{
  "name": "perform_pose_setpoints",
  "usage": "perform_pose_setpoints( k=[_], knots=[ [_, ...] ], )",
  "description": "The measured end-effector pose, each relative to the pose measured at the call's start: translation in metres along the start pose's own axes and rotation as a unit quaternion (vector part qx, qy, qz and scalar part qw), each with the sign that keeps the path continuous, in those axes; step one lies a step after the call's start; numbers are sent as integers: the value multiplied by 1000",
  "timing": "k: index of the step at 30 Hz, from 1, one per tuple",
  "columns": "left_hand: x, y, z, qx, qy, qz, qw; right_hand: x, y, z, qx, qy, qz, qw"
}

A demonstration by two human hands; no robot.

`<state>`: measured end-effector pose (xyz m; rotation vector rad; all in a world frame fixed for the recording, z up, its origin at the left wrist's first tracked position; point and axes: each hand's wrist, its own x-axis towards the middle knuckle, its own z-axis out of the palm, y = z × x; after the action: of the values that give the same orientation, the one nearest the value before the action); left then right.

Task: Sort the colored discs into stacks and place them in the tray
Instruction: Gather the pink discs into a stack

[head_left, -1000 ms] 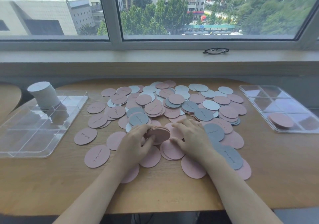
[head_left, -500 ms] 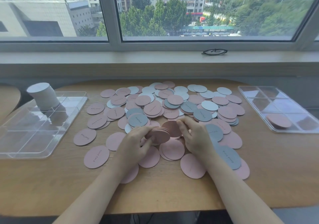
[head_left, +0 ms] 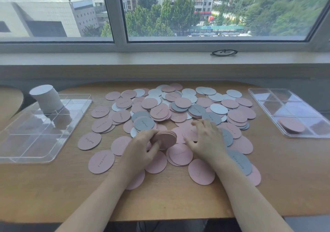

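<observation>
On the wooden table, seen from the head camera, a stack of pink discs is gripped by the left hand, fingers curled round its edge, so that gathered discs are kept aligned while more are collected. The right hand is spread flat over a loose pink disc, fingers pressing it, judged to be drawing it toward the stack; nothing is clasped. Pink, grey and white discs are scattered across the pile beyond. A white stack stands in the left tray; a pink stack lies in a near compartment of the right tray, so colours are kept apart. Handwritten script is printed on many discs, too small to be read with certainty. Spectacles rest on the sill.
</observation>
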<state>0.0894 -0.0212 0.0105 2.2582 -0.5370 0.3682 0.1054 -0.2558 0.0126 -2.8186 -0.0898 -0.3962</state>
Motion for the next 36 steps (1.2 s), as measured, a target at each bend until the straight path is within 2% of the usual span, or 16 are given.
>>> perform_pose_setpoints(
  k=[2,7,14,18,21,23,27,29,30,32,34,36],
  knots=[
    [0,1,0,-2,-1,-4,1000,1,1,1,-24,-43,0,999],
    [0,0,0,-8,-5,-7,1000,2,3,3,8,-17,-33,999],
    [1,0,0,-1,-6,9,1000,-2,-2,0,59,117,-49,990],
    [2,0,0,13,-3,30,999,-2,-9,0,225,133,-55,964],
    [1,-1,0,14,2,38,999,-4,-17,1,340,93,-99,930],
    [1,0,1,9,3,44,999,-7,-21,3,379,43,-105,918],
    [1,-1,1,3,-10,45,999,-4,-20,10,328,-28,-144,933],
    [1,-2,0,3,-14,42,999,-2,-16,9,317,-1,-132,939],
    [1,-2,0,2,-12,38,999,-1,-13,10,280,37,-117,952],
    [0,-3,0,2,-8,28,1000,0,-8,10,134,97,-68,984],
    [0,-4,0,1,-5,19,1000,1,-6,8,1,69,-15,997],
    [0,-4,1,0,-2,13,1000,2,-7,9,-65,-1,-4,998]
  ],
)
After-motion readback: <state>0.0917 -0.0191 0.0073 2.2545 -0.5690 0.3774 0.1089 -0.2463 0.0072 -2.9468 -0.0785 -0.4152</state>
